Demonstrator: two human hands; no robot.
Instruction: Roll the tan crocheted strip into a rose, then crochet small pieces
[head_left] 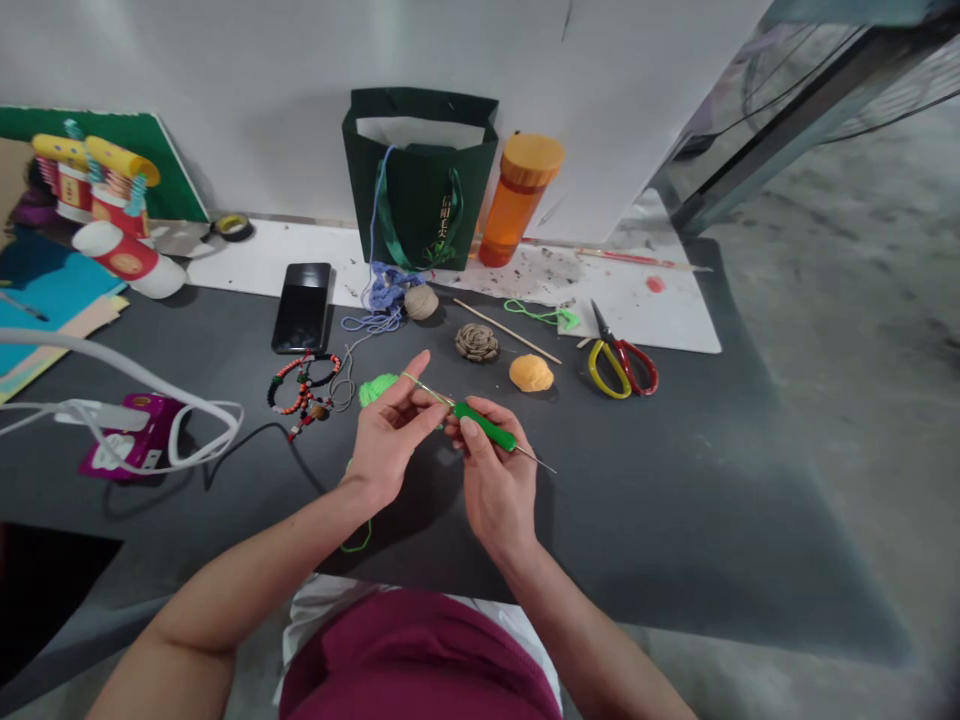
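My right hand (495, 475) is closed on the green-handled hook (491, 430), thumb on top and fingers curled at the side and beneath. The hook lies aslant above the dark table (720, 530), between my two hands; its metal rod projects from both ends of the handle, one end leading to the left fingers, the other pointing clear of the palm to the right. My left hand (390, 430) has its index finger raised and its thumb brought in near the front of the handle; I cannot tell whether the fingertips pinch a stitch, since they hide the junction. A green ball of yarn (375, 388) sits just behind the left hand, and a slack loop of green strand (360, 543) lies below it, near the table's front edge.

Points of good handling, in my judgement: a light grip on the handle, so that the tip can be rolled by thumb and finger instead of the whole wrist; the raised index finger used to govern tension, firm enough to guide the strand, loose enough to let the hook pass; the slack loop left free of my forearm and the table edge; and the rear point aimed away from my palm. Well apart on the right, the scissors (626, 368) offer no hindrance
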